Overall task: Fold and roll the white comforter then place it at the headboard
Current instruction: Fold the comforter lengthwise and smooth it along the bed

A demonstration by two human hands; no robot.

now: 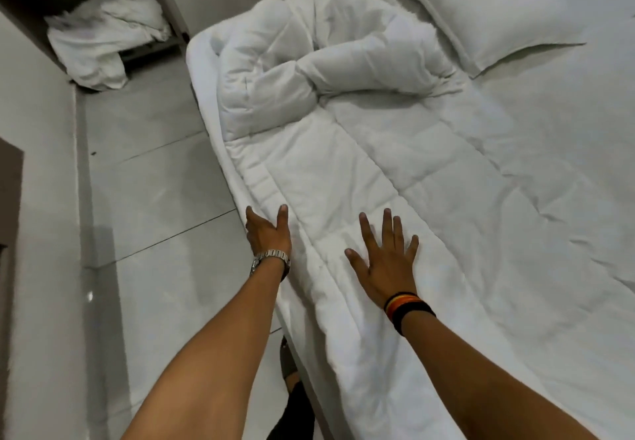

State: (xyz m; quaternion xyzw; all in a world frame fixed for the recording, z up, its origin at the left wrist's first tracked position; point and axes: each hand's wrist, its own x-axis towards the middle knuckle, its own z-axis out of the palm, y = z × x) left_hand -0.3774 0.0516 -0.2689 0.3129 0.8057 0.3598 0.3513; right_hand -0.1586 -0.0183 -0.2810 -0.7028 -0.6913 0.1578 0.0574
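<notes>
The white quilted comforter (360, 171) lies as a long folded strip along the left side of the bed, its far end bunched in a loose heap by the pillow. My left hand (268, 231), with a metal watch on the wrist, rests on the comforter's outer edge at the mattress side, thumb on top and fingers over the edge. My right hand (386, 261), wearing striped wristbands, lies flat on the comforter with its fingers spread, holding nothing.
A white pillow (481, 10) lies at the head of the bed, top right. The bed sheet (549, 181) stretches to the right. On the left are grey floor tiles (154, 199) and a pile of white linen (103, 37) in a dark alcove.
</notes>
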